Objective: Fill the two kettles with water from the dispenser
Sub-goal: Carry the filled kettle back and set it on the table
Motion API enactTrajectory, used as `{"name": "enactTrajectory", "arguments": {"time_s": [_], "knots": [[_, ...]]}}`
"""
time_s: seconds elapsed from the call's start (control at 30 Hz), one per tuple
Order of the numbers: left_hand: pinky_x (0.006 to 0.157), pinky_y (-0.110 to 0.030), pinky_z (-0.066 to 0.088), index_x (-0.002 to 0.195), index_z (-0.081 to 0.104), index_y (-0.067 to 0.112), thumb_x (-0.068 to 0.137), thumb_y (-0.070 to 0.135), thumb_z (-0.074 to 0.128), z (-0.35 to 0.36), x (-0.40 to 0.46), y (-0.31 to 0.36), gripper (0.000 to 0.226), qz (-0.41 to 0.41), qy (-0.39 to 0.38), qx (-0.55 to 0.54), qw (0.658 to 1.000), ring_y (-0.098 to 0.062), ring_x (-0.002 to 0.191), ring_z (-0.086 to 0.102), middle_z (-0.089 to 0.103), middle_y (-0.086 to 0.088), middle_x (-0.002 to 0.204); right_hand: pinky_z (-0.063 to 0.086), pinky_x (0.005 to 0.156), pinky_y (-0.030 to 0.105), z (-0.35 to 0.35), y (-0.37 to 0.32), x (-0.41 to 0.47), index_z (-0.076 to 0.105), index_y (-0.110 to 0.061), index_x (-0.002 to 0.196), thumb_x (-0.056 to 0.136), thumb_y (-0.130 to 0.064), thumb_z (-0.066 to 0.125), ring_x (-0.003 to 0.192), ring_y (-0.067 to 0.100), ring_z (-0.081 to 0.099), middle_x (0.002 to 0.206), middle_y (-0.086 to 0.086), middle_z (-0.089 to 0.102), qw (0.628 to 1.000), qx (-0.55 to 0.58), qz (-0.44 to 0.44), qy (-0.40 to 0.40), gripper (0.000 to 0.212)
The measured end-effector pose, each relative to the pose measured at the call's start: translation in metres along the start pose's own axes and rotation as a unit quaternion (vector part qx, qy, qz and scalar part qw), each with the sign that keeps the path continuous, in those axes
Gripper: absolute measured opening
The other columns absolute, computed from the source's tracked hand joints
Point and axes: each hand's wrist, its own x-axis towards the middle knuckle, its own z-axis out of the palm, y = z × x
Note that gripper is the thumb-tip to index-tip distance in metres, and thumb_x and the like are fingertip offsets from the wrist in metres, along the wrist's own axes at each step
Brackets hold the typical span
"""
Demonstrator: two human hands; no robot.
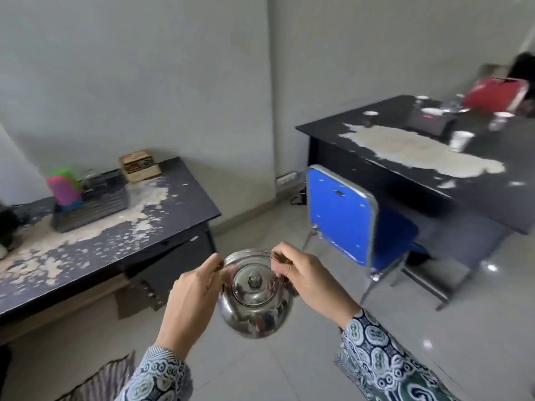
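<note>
A shiny steel kettle (254, 296) with its lid on hangs in the air over the tiled floor, low in the middle of the view. My left hand (192, 293) pinches the left end of its thin wire handle. My right hand (307, 277) grips the right end of the same handle. Both sleeves are patterned blue and white. Only this one kettle is in view, and no water dispenser shows.
A worn black desk (179, 209) stands at the left with a dark tray (92, 204), coloured cups and a small box. A blue chair (341, 215) sits ahead at the right before a second black desk (405, 169) carrying cups and a red item.
</note>
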Motion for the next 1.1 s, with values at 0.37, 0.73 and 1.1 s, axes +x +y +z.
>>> {"name": "enactTrajectory", "arguments": {"time_s": [0.37, 0.73, 1.1], "knots": [[0.065, -0.042, 0.049, 0.065, 0.044, 0.032, 0.082, 0.059, 0.037, 0.184, 0.053, 0.209, 0.033, 0.151, -0.088, -0.111, 0.978, -0.027, 0.061, 0.061, 0.063, -0.002, 0.058, 0.047, 0.071, 0.041, -0.229, 0.096, -0.121, 0.045, -0.025, 0.082, 0.093, -0.026, 0.048, 0.067, 0.008, 0.052, 0.069, -0.015, 0.054, 0.982, -0.064, 0.093, 0.154, 0.011], [0.067, -0.049, 0.05, 0.066, 0.043, 0.021, 0.085, 0.054, 0.038, 0.335, 0.121, 0.366, 0.038, 0.251, -0.172, -0.169, 0.937, -0.025, 0.061, 0.057, 0.061, -0.004, 0.059, 0.044, 0.063, 0.031, -0.397, 0.183, -0.172, 0.047, -0.016, 0.085, 0.094, -0.018, 0.047, 0.068, 0.021, 0.056, 0.075, 0.003, 0.059, 0.953, -0.113, 0.144, 0.243, 0.009], [0.063, -0.044, 0.054, 0.076, 0.051, 0.017, 0.082, 0.055, 0.038, 0.474, 0.251, 0.46, 0.041, 0.271, -0.21, -0.172, 0.923, -0.026, 0.059, 0.06, 0.064, -0.009, 0.062, 0.035, 0.057, 0.022, -0.535, 0.327, -0.121, 0.044, -0.018, 0.08, 0.092, -0.016, 0.048, 0.055, 0.006, 0.044, 0.066, -0.008, 0.052, 0.948, -0.068, 0.176, 0.257, 0.013]]}}
